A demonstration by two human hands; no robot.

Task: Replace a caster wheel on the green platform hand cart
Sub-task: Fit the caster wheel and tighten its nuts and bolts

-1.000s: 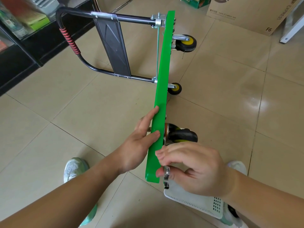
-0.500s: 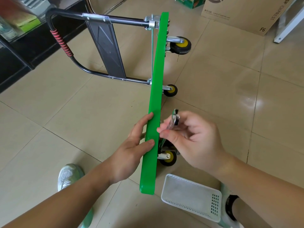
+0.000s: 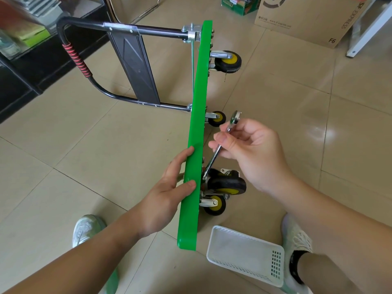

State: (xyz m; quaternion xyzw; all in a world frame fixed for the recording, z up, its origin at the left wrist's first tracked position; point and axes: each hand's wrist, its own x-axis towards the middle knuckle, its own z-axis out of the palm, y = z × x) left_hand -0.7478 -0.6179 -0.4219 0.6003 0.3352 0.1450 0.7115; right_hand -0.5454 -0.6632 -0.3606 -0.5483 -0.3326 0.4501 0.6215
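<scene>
Beige tiled flooring [image 3: 84,145] fills the frame, with dark shelving [image 3: 21,49] at the upper left. Of the containers, a white mesh basket [image 3: 244,251] is seen on the floor at the lower right, just beside the near end of the cart; only its perforated bottom can be made out. A cardboard box [image 3: 307,18] is set at the upper right, its contents hidden.

The green platform [image 3: 196,124] is stood on its long edge down the middle of the frame. Its black handle [image 3: 73,58] is folded out to the left and its casters are turned to the right: two far casters [image 3: 230,61] and two near casters [image 3: 227,184].

Compared with half a second earlier, the right hand [image 3: 250,153] has been raised and drawn away from the platform, so the larger near caster, covered before, is now exposed. The wrench [image 3: 214,158] is now slanted down to that caster's mount. The left hand [image 3: 167,200] has been kept at the same place on the platform.

The platform's upper edge is gripped by the left hand, thumb and forefinger hooked over it and the other fingers hidden behind. The wrench shaft is pinched narrowly between the right thumb and curled fingers, its ratchet head projecting above the hand. Whether its lower end is seated on a bolt cannot be told.
</scene>
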